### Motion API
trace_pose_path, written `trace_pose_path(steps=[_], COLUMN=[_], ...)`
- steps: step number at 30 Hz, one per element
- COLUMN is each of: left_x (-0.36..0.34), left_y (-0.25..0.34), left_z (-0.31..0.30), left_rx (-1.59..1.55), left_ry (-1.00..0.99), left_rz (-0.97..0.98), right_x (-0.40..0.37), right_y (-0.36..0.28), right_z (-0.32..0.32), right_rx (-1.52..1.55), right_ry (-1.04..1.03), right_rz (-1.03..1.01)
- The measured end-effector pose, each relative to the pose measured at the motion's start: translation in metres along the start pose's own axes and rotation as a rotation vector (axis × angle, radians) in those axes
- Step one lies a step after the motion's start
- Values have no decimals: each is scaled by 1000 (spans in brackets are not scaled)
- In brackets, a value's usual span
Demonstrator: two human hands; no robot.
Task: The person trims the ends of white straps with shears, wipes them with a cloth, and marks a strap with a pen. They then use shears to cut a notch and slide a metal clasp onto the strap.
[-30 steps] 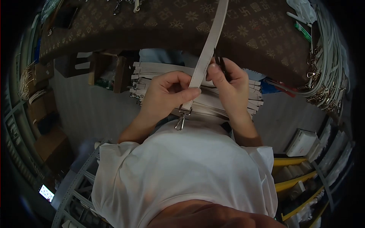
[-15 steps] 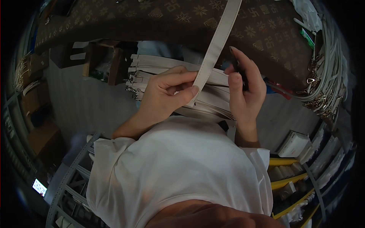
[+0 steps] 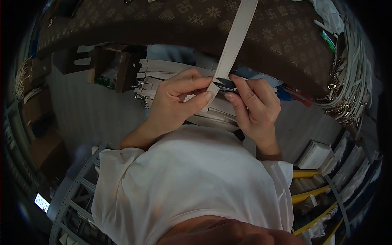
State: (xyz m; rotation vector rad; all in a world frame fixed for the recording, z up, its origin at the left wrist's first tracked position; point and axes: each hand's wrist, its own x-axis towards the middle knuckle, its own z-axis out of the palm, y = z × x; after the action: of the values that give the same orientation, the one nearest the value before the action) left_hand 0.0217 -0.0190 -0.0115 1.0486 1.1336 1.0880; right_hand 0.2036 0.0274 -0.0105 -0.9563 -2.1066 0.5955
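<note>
My left hand (image 3: 178, 94) pinches the lower end of a long cream strap (image 3: 234, 41) between thumb and fingers. The strap runs up over a brown patterned cloth. In my right hand (image 3: 257, 102) is a small dark pair of snips (image 3: 226, 84), its pointed blades apart at the strap's edge, beside my left fingertips. Part of the tool is hidden by my right fingers. Behind and below my hands lies a stack of cream straps (image 3: 157, 69) with metal clasps at their left ends.
The brown patterned cloth (image 3: 143, 24) covers a surface ahead. A bundle of pale straps with metal hooks (image 3: 351, 81) hangs at right. An open cardboard box (image 3: 94, 69) stands at left. Shelves (image 3: 310, 194) flank my body, with a white box (image 3: 314, 155) at right.
My right hand has moved left with the snips, bringing the blades to the strap beside my left hand. My left hand has barely moved and keeps its pinch.
</note>
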Motion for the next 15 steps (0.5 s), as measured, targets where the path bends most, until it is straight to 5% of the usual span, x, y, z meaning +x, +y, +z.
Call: trace_pose_path(steps=[15], left_x=[2], left_y=[-4], left_z=[-2], left_rx=[-37], left_ry=[-68], left_rz=[21], right_x=[-1], right_y=[1], right_z=[-2], right_rx=[-66], right_ry=[-11], right_rz=[-37])
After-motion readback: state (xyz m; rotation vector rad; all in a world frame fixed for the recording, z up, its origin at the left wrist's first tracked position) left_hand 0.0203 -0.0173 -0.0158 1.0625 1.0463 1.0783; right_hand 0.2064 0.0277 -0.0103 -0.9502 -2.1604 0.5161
